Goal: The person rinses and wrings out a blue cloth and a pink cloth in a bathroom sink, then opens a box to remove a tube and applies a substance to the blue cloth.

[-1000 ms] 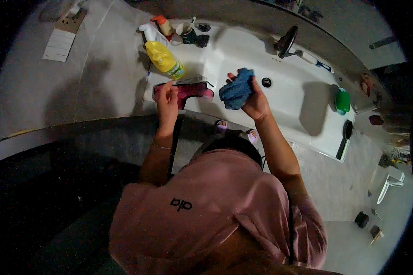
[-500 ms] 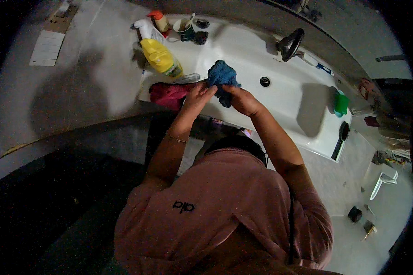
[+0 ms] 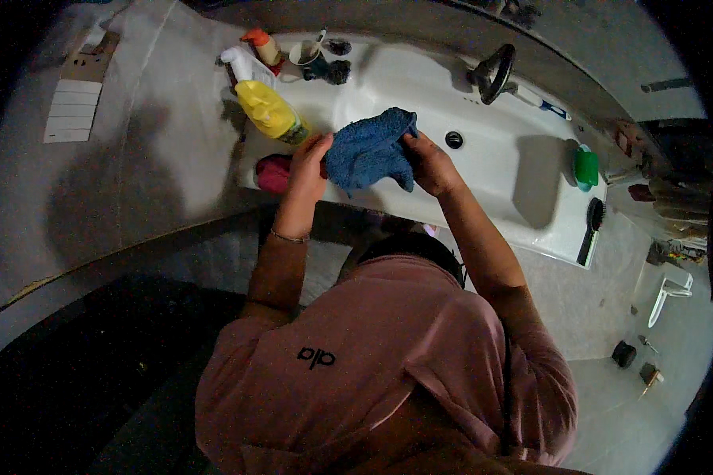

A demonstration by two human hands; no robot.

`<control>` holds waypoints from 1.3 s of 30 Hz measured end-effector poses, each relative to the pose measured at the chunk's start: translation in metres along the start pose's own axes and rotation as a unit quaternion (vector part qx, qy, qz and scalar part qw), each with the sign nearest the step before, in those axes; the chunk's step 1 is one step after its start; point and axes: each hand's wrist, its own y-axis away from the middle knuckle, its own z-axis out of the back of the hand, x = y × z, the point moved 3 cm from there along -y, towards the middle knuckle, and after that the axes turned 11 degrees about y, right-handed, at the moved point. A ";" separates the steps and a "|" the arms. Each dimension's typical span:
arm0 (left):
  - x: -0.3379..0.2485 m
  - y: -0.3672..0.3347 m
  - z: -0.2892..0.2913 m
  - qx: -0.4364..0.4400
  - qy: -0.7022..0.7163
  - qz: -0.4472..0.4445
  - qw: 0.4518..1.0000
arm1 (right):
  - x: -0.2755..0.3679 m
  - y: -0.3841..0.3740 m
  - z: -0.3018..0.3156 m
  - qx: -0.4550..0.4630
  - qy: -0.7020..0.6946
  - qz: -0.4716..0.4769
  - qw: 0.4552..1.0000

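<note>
Here the blue cloth (image 3: 370, 154) is held loosely spread above the white sink (image 3: 483, 162), at 9 o'clock from the drain (image 3: 453, 140); its 9 o'clock edge is gripped by the left hand (image 3: 307, 168), fingers drawn in and partly hidden; its 3 o'clock edge is pinched by the right hand (image 3: 432, 168), nearly closed; the yellow bottle (image 3: 268, 109) is seen at 10 o'clock from the cloth, the faucet (image 3: 495, 75) at 2 o'clock; a dark pink cloth (image 3: 272, 173) is partly covered by the left hand.
</note>
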 end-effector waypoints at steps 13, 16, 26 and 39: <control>-0.024 0.018 -0.057 0.250 -0.517 -0.309 0.758 | -0.047 0.043 -0.160 0.118 0.826 0.330 0.442; -0.036 0.021 -0.038 0.153 -0.702 -0.453 0.528 | -0.059 0.052 -0.163 0.258 0.686 0.263 0.627; -0.109 0.050 0.040 0.080 -0.659 -0.428 0.614 | 0.016 -0.026 -0.212 0.142 0.703 0.221 0.661; -0.150 0.062 0.081 -0.037 -0.643 -0.484 0.592 | -0.066 -0.215 -0.382 0.275 0.834 0.332 0.344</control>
